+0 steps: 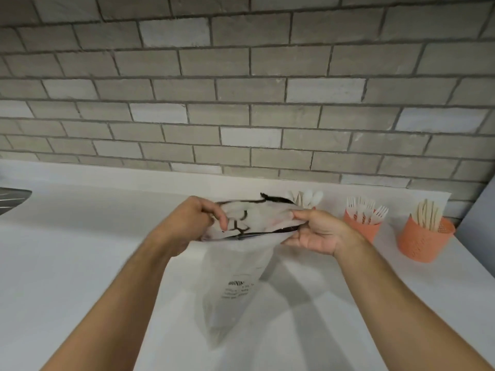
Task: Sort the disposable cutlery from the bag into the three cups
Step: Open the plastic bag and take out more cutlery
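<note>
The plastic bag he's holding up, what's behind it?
Behind the plastic bag, white spoon bowls poke above its top edge. Whatever holds them is covered by the bag and the right hand; the left hand grips the other end.

We cannot see the third cup: the bag (241,263) and the right hand (318,232) cover it, and only white spoon (308,197) tips show at one o'clock from the bag's mouth. The bag is blurred and its print is unreadable; we cannot tell what it holds. A grey metal object (12,199) at nine o'clock is cut by the left edge. Both forearms run off the bottom edge.
</note>
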A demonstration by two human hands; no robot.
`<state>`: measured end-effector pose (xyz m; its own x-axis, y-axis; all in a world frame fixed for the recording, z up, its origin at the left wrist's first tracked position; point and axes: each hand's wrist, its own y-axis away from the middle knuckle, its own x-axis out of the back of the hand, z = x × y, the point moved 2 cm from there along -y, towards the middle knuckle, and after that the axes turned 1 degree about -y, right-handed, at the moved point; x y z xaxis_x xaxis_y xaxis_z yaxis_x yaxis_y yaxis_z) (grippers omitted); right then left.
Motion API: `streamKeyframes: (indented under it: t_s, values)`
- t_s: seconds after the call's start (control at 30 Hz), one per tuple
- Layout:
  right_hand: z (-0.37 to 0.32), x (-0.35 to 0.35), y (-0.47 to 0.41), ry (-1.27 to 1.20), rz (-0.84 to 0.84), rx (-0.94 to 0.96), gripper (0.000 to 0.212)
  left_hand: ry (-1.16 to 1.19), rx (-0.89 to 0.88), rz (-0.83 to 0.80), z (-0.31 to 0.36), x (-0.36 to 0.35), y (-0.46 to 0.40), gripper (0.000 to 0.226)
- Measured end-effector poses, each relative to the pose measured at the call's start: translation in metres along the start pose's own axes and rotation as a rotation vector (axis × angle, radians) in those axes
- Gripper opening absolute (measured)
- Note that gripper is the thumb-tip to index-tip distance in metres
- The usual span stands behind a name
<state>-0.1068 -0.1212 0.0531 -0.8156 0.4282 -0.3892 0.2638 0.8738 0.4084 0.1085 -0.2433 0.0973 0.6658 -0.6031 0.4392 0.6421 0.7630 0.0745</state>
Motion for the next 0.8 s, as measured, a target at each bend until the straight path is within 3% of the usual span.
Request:
streamKeyframes:
  t_s: [0.07, 0.13, 0.2, 0.3, 0.4, 0.47, 0.57, 0.63, 0.67, 0.73, 0.8]
  values:
    - [0.011, -0.003, -0.003, -0.18, -0.022, 0.014, 0.034, -0.382, 0.059, 0.077, -0.003, 0.005, 0.0, 0.058]
    - [0.02, -0.006, -0.005, -0.324, -0.053, 0.026, 0.022, -0.518, 0.126, 0.091, -0.009, 0.009, -0.002, 0.061]
    - [0.029, -0.004, -0.008, -0.406, -0.199, 0.089, 0.024, -0.305, 0.187, 0.023, -0.019, 0.011, -0.004, 0.055]
    - [0.034, 0.006, -0.008, -0.384, -0.343, 0.19, 0.05, 0.38, 0.33, -0.113, -0.032, 0.009, 0.001, 0.043]
    - [0.035, 0.012, 0.002, 0.078, -0.217, 0.159, 0.029, 1.01, 0.362, -0.126, -0.048, 0.002, 0.005, 0.046]
    - [0.035, 0.015, 0.009, 0.576, -0.086, 0.1, 0.033, 1.289, 0.341, -0.124, -0.058, -0.007, 0.008, 0.063]
    - [0.036, 0.011, 0.014, 1.081, -0.014, 0.062, 0.04, 1.403, 0.303, -0.228, -0.052, -0.025, 0.026, 0.022]
    - [0.036, 0.01, 0.015, 1.293, 0.015, 0.041, 0.072, 1.249, 0.289, -0.214, -0.045, -0.034, 0.037, 0.021]
    - [0.037, 0.009, 0.014, 1.387, 0.023, 0.037, 0.089, 1.038, 0.242, -0.157, -0.048, -0.036, 0.039, 0.028]
    - [0.041, 0.005, 0.017, 1.464, 0.063, 0.0, 0.111, 0.466, 0.102, -0.049, -0.047, -0.037, 0.043, 0.041]
    - [0.05, 0.001, 0.02, 1.406, 0.068, -0.084, 0.113, -0.105, 0.004, -0.042, -0.043, -0.042, 0.047, 0.046]
